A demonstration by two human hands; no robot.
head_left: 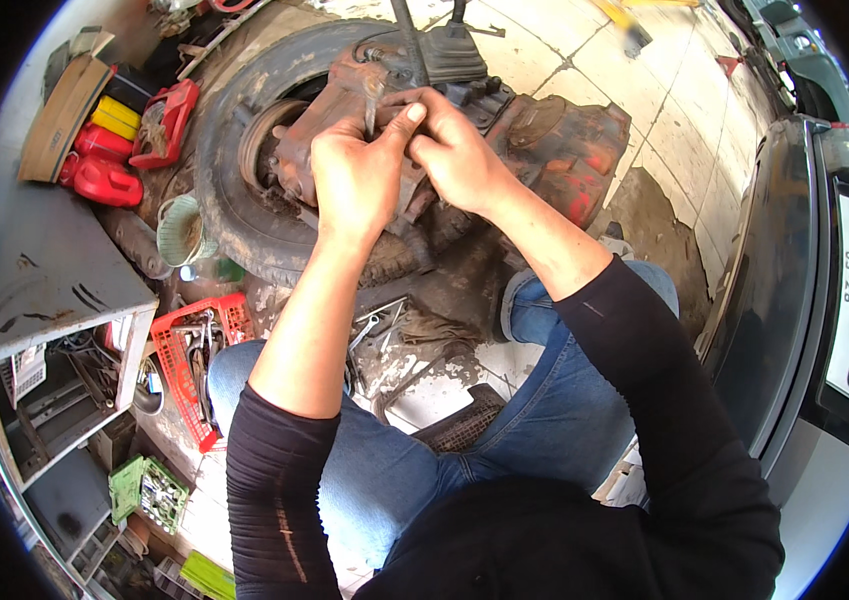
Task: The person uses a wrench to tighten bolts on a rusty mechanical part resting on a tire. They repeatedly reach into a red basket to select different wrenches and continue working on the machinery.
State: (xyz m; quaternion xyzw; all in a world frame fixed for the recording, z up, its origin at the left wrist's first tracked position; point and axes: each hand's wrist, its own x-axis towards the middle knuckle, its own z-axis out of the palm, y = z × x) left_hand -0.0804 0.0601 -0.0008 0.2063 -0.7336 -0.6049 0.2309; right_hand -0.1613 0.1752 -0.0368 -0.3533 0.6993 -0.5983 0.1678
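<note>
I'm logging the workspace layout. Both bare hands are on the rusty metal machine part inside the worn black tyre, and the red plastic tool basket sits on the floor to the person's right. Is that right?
Not quite. The head view shows the red plastic tool basket on the person's left, beside the grey metal cabinet. The rest holds: left hand and right hand are on the rusty metal machine part inside the worn black tyre.

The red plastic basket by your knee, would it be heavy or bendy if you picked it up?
The red basket is thin open lattice plastic, so it would probably flex. Metal tools lie inside, so it is likely heavier than it looks and might sag. The tools would probably slide and rattle if it tilted.
</note>
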